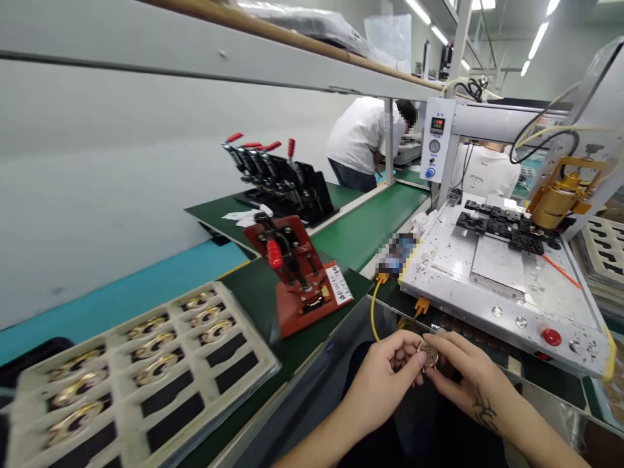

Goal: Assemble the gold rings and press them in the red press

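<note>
My left hand (385, 383) and my right hand (468, 374) meet low in the view, in front of the bench edge. Both pinch a small round gold-coloured metal part (429, 354) between their fingertips. A red toggle-clamp fixture (297, 273) stands on the green mat just left of my hands. Further left lies a pale tray (141, 377) with several gold parts in its black pockets.
A dispensing machine with a white base (502, 286), red button (551, 337) and brass nozzle head (556, 198) stands to the right. Black clamp fixtures (283, 179) sit behind. A green conveyor belt (375, 224) runs away. Two people in white shirts work at the far end.
</note>
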Tool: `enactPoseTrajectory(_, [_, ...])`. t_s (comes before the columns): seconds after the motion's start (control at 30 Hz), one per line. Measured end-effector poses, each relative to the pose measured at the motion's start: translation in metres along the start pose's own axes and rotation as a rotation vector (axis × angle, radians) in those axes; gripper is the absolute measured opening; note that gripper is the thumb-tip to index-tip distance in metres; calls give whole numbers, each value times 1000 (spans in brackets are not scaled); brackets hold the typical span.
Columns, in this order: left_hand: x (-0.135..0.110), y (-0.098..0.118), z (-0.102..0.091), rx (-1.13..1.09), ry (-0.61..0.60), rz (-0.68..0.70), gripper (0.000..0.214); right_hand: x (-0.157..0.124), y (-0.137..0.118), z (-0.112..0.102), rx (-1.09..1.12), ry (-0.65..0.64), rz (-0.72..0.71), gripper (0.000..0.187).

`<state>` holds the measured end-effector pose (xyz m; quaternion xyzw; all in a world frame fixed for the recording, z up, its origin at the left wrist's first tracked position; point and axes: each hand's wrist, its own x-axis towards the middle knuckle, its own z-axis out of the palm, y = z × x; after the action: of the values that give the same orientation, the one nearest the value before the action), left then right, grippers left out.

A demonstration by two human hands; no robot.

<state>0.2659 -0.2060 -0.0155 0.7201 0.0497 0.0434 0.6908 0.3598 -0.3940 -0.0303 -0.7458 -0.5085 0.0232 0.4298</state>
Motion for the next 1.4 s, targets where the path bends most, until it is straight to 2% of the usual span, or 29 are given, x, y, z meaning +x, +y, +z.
enactPoseTrajectory(0.07, [-2, 15, -12, 114, 9, 72, 17, 10, 1, 1, -51, 1, -85, 47])
enactPoseTrajectory(0.13, [-1, 37, -36, 308, 79, 226, 18, 22, 3, 2, -70, 39, -130, 46])
enactPoseTrajectory(0.23, [9, 74, -92, 599, 299, 569, 17, 42, 3, 3, -58, 137, -107, 39])
enactPoseTrajectory(0.3, [18, 91, -133, 750, 394, 739, 29, 55, 1, 4, -8, 164, -60, 34])
enactPoseTrajectory(0.4, [32, 102, -177, 908, 362, 732, 45, 68, -3, 9, 126, 227, -13, 31])
enactPoseTrajectory(0.47, [38, 104, -189, 930, 339, 708, 54, 75, -5, 12, 195, 273, -7, 33])
enactPoseTrajectory(0.53, [41, 112, -190, 912, 375, 706, 56, 85, -4, 16, 218, 272, -10, 35])
enactPoseTrajectory(0.67, [47, 150, -199, 759, 543, 717, 44, 120, 2, 34, 233, 173, 7, 36])
enactPoseTrajectory(0.73, [49, 166, -216, 598, 587, 734, 33, 139, 9, 49, 241, 109, 14, 33])
enactPoseTrajectory(0.8, [44, 170, -241, 544, 636, 687, 28, 153, 18, 64, 248, 62, 9, 31])
enactPoseTrajectory(0.87, [32, 156, -265, 651, 710, 502, 33, 161, 26, 78, 262, 37, 1, 32])
enactPoseTrajectory(0.93, [16, 127, -279, 765, 723, 251, 35, 165, 33, 91, 282, 31, 0, 32])
enactPoseTrajectory(1.0, [4, 90, -281, 790, 604, 86, 31, 172, 37, 103, 302, 15, -6, 31])
enactPoseTrajectory(1.07, [2, 51, -271, 789, 447, -33, 26, 184, 39, 116, 323, -10, -15, 30])
enactPoseTrajectory(1.13, [9, 16, -257, 785, 343, -114, 27, 200, 42, 131, 336, -36, -24, 30])
enactPoseTrajectory(1.23, [28, -18, -241, 800, 311, -157, 25, 220, 49, 148, 338, -66, -30, 27])
enactPoseTrajectory(1.4, [44, -35, -236, 805, 330, -140, 28, 226, 63, 158, 325, -90, -18, 29])
